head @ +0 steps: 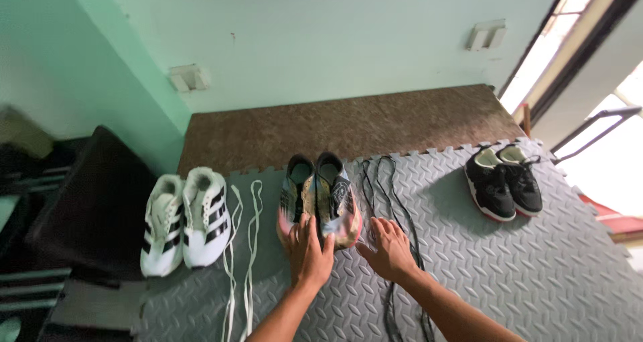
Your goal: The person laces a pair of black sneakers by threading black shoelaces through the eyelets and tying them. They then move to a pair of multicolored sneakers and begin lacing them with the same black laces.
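Both hands are down on the gray mat. Left hand lies flat with spread fingers on the toes of the colorful shoes; it touches them but does not grip. Right hand rests open on the mat, just right of those shoes, fingers by the black laces, holding nothing. White shoes and white laces sit to the left of the left hand. Black shoes sit far right. It looks like setting the shoes straight; next would need a pinch on a lace.
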